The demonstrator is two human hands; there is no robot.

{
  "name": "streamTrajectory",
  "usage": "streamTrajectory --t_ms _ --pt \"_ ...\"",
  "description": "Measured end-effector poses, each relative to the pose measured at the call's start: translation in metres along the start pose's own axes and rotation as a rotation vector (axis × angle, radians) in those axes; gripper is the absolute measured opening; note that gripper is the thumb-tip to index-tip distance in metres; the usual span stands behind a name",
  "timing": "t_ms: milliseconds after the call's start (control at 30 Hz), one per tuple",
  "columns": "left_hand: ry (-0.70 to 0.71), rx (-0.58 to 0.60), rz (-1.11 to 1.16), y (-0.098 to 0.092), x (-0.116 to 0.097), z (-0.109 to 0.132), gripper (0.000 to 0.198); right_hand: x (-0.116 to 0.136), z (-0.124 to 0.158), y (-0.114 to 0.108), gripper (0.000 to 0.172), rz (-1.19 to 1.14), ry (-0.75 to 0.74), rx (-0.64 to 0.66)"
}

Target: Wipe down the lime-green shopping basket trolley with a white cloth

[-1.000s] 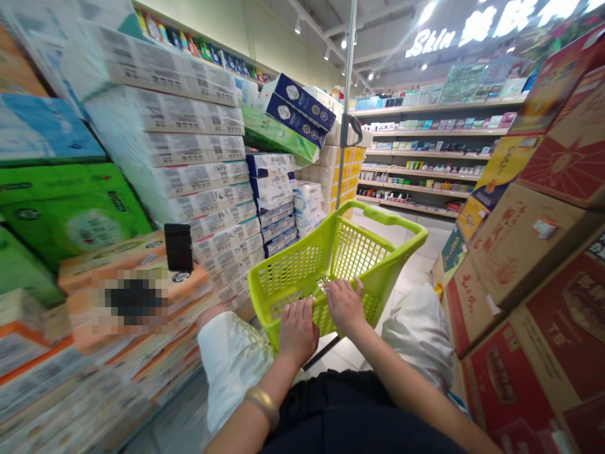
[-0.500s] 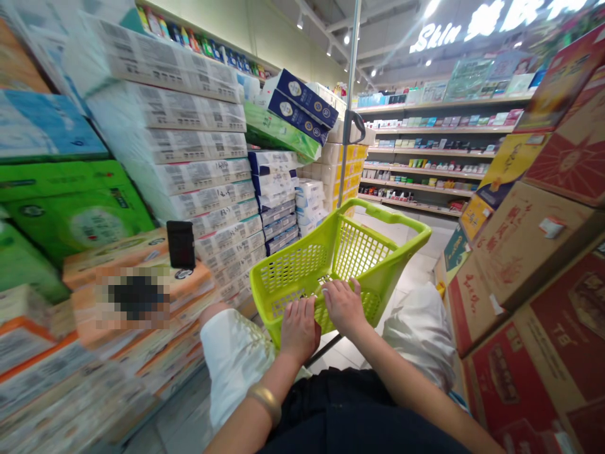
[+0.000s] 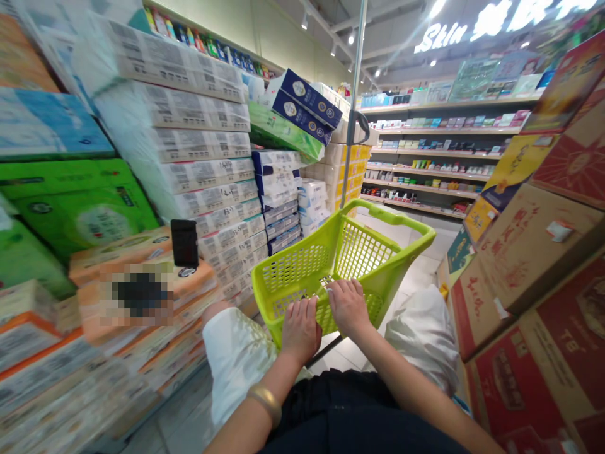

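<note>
A lime-green plastic shopping basket [image 3: 295,260] with perforated sides stands in front of me, between my knees. My left hand [image 3: 301,325] is closed over its near rim, fingers curled to the inside. Just to the right, my right hand [image 3: 348,307] grips the same rim with its fingers bent over the edge. The thumbs are mostly hidden. Inside, the basket shows only its slotted walls and floor. A gold bracelet [image 3: 265,403] circles my left wrist.
Wrapped tissue packs [image 3: 203,145] rise in tall stacks at left. A black upright object [image 3: 184,244] stands on orange packs [image 3: 193,277]. Cardboard cartons [image 3: 529,239] line the right side. A metal pole [image 3: 354,82] rises beyond the basket, before stocked shelves [image 3: 425,153].
The surroundings have shifted slightly to the right in view. Both hands stay on the basket's rim, and the raised finger of my right hand now lies closer to the others.
</note>
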State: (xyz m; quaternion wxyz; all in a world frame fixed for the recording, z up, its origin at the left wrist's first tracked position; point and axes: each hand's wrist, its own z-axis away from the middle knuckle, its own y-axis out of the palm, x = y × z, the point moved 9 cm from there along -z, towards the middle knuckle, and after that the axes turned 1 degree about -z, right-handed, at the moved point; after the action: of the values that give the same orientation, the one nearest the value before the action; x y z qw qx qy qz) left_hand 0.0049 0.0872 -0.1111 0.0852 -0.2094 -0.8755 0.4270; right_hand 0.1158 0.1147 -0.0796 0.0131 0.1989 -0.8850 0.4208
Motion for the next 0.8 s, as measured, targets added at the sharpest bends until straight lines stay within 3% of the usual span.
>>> streamTrajectory --t_ms 100,167,400,633,700,800 --pt "-0.015 0.008 0.010 0.001 0.000 0.000 0.054 -0.027 -0.006 -0.010 0.020 0.054 0.080 -0.024" --pt "-0.018 0.007 0.006 0.002 0.000 0.000 0.054 -0.030 -0.007 -0.011 0.021 0.070 0.100 -0.034" --pt "-0.009 0.000 -0.006 0.003 0.002 -0.001 0.051 0.028 0.004 0.010 0.018 -0.026 -0.095 0.036" --pt "-0.016 0.019 -0.003 0.001 0.001 -0.001 0.054 -0.029 -0.010 -0.012 0.020 0.054 0.093 -0.014" --pt "-0.019 0.023 0.002 0.001 0.001 -0.001 0.055 -0.023 -0.009 -0.011 0.020 0.048 0.093 -0.021" --pt "-0.018 0.034 0.001 0.002 0.002 -0.001 0.053 0.009 -0.003 0.001 0.020 -0.012 0.000 0.003"
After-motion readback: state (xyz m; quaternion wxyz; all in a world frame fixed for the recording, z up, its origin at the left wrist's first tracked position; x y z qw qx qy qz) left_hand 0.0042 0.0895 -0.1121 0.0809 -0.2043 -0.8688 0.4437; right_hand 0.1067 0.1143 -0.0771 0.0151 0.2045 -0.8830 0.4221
